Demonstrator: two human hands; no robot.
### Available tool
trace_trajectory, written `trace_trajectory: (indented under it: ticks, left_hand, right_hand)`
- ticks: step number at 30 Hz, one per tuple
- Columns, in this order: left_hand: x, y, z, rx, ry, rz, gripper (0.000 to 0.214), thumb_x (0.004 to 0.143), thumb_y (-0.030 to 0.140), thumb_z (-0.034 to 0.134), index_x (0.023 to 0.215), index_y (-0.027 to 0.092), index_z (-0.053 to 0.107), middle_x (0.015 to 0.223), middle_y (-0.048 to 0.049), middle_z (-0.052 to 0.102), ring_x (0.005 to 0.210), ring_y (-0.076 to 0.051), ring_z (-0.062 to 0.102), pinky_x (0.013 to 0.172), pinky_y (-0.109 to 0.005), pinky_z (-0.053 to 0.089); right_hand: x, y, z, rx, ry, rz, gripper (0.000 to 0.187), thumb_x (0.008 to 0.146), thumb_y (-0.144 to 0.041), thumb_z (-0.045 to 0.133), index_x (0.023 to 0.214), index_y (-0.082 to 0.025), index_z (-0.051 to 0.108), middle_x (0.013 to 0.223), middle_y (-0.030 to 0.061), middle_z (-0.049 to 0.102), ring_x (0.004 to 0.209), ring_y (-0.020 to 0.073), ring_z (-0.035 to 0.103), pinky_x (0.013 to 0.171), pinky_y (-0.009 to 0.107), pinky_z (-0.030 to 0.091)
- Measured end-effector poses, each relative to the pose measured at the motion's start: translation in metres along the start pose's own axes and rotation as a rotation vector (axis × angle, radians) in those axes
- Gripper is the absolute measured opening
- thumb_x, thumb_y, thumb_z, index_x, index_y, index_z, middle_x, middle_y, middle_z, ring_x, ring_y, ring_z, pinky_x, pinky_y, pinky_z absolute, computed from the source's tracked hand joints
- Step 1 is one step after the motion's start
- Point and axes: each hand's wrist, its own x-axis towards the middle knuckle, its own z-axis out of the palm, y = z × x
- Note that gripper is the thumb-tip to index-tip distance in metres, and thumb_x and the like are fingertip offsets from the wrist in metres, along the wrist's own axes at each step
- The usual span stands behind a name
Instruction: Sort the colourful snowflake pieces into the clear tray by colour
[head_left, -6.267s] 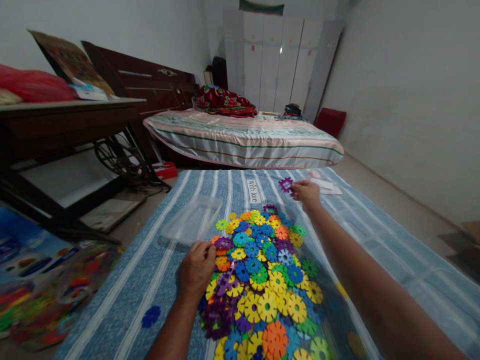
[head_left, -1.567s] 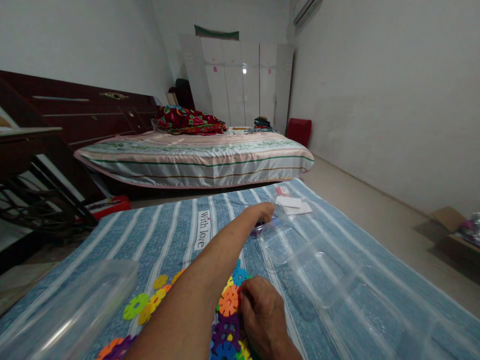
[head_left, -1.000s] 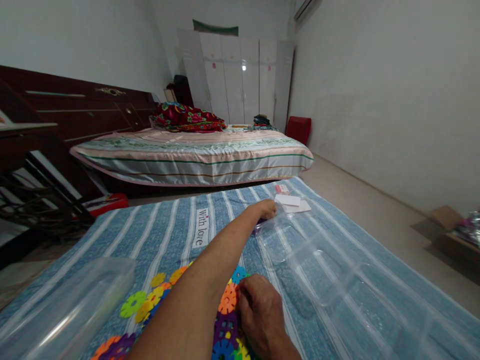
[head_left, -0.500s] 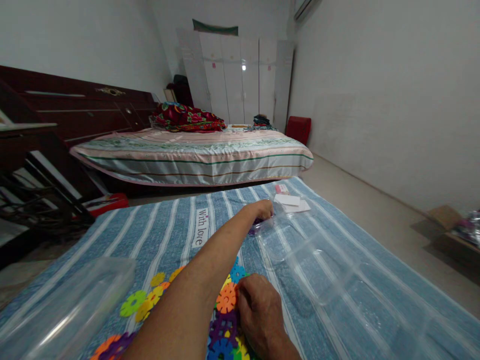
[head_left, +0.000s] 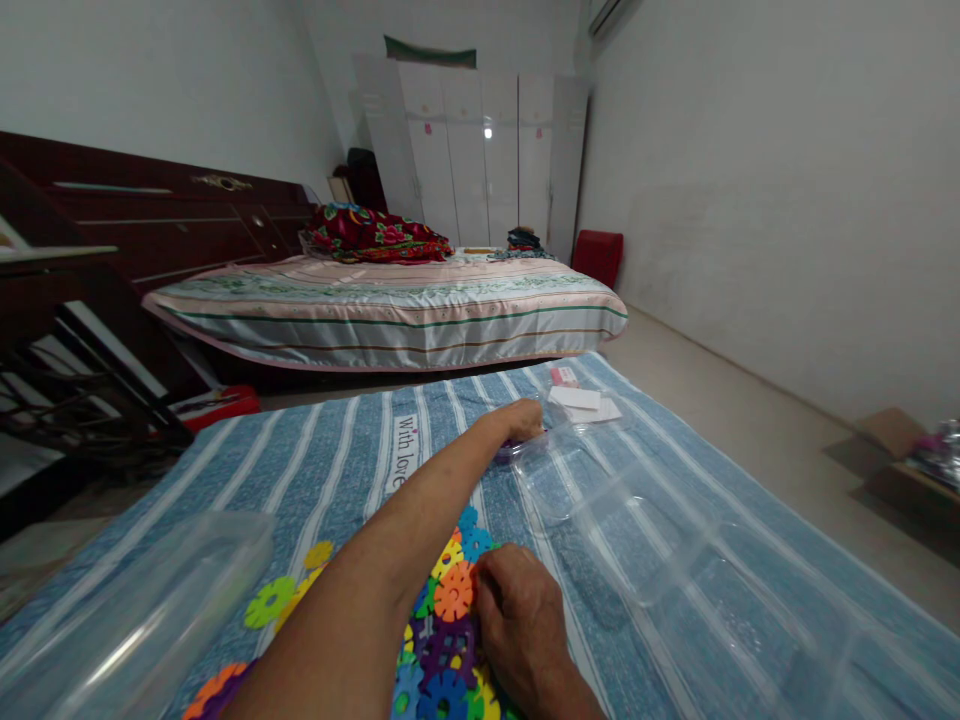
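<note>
My left hand (head_left: 525,418) is stretched far forward, fingers curled down at the far compartment of a clear divided plastic box (head_left: 637,520). Purple plastic (head_left: 507,453) shows beneath that hand; its fingertips are hidden, so whether it grips the purple cannot be told. My right hand (head_left: 525,620) rests closed on the cloth, against the right side of a pile of slotted plastic discs. An orange disc (head_left: 454,592) lies at its fingertips, with a purple square-grid piece (head_left: 448,648) and a blue disc (head_left: 442,695) just below. My left forearm covers part of the pile.
A clear plastic lid or tray (head_left: 142,620) lies at left, near a lime-green disc (head_left: 270,602). White cards (head_left: 576,399) sit beyond the box on the blue striped cloth (head_left: 315,480). Behind stands a bed (head_left: 420,325).
The left hand has shifted very slightly back and left at the far compartment. More of the disc pile shows right of the left forearm. The right hand stays in place.
</note>
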Motion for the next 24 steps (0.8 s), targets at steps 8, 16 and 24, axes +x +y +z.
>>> trace_trajectory:
  ticks: [8,16,24]
  left_hand:
    - [-0.003,-0.012,0.007,-0.069,0.191,-0.031,0.025,0.082,0.018,0.053,0.07,0.014,0.075,0.088,-0.0154,0.076,0.089,-0.024,0.07,0.084,-0.03,0.049]
    - [-0.006,-0.018,0.005,-0.351,0.423,-0.12,0.031,0.089,0.018,0.045,0.065,0.017,0.064,0.067,-0.0036,0.069,0.078,-0.016,0.07,0.074,-0.022,0.051]
    - [-0.05,-0.006,-0.009,-0.685,0.508,-0.219,0.023,0.091,0.02,0.046,0.076,0.014,0.062,0.053,0.0031,0.055,0.053,-0.012,0.068,0.049,-0.016,0.045]
  right_hand:
    - [-0.001,0.001,0.001,-0.001,-0.007,0.003,0.017,0.084,-0.01,0.049,0.075,-0.022,0.056,0.07,-0.0002,0.062,0.065,0.0154,0.056,0.06,0.026,0.03]
    - [-0.002,0.0,0.002,0.023,-0.006,0.027,0.019,0.088,-0.012,0.047,0.077,-0.022,0.059,0.073,0.001,0.063,0.069,0.0168,0.056,0.063,0.028,0.031]
    - [-0.001,0.004,-0.006,0.033,-0.109,0.07,0.019,0.089,-0.017,0.047,0.081,-0.022,0.064,0.076,0.0018,0.065,0.073,0.017,0.059,0.066,0.027,0.035]
